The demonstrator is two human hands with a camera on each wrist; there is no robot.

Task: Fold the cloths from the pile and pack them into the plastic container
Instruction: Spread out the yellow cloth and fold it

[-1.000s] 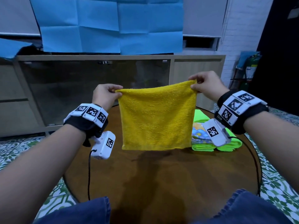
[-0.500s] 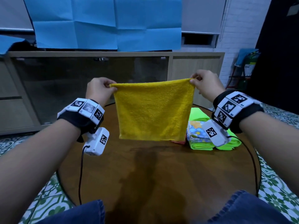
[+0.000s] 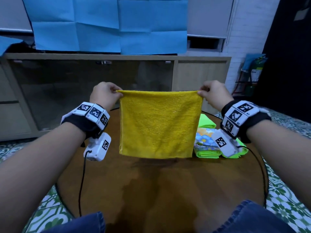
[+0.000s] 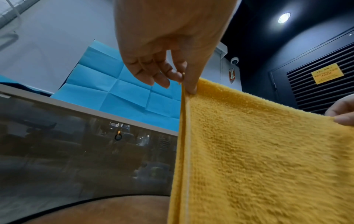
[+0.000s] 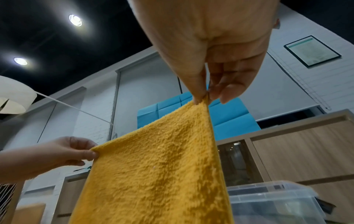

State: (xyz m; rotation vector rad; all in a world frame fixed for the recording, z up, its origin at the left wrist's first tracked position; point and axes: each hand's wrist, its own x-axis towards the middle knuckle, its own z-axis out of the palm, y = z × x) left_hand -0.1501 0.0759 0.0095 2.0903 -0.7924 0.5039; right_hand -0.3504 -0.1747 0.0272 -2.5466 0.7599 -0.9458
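- Yellow cloth (image 3: 159, 123): hangs flat above the bench (image 3: 168, 190), clear of it.
- Left hand (image 3: 104, 95), right hand (image 3: 213, 95): each pinches one top corner.
- Folded green cloths (image 3: 207, 152): on the bench, right of the yellow cloth.
- Plastic container (image 5: 272, 201): behind the yellow cloth's right edge.

Round brown wooden table (image 3: 168, 190). Long wooden cabinet (image 3: 200, 74) with dark glass doors (image 3: 84, 91) behind it. Creased blue paper sheets (image 3: 109, 24) on the wall above. Green patterned floor tiles (image 3: 286, 206). Dark louvred door (image 4: 323, 75) bearing a yellow sign (image 4: 327, 73); round ceiling lights (image 5: 75, 20).
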